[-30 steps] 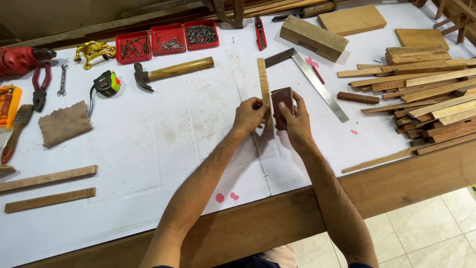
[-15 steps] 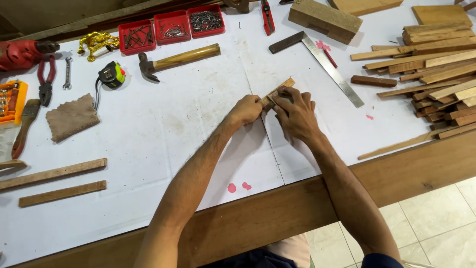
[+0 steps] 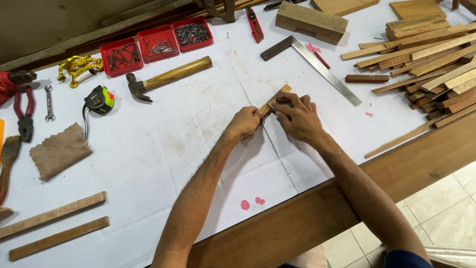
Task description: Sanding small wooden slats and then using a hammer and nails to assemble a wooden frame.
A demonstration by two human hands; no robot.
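Gripping a flat wooden strip (image 3: 274,100) two-handed.

One camera sits on the person's head and looks steeply down and forward across a workbench (image 3: 148,164) covered in white paper. It is near enough that both forearms run up from the bottom edge to the left hand (image 3: 244,123) and right hand (image 3: 297,116) at the middle of the frame. The far edge of the bench lies along the top, the near wooden edge (image 3: 317,213) crosses the lower right at a slant, and tiled floor (image 3: 436,208) shows in the bottom right corner.
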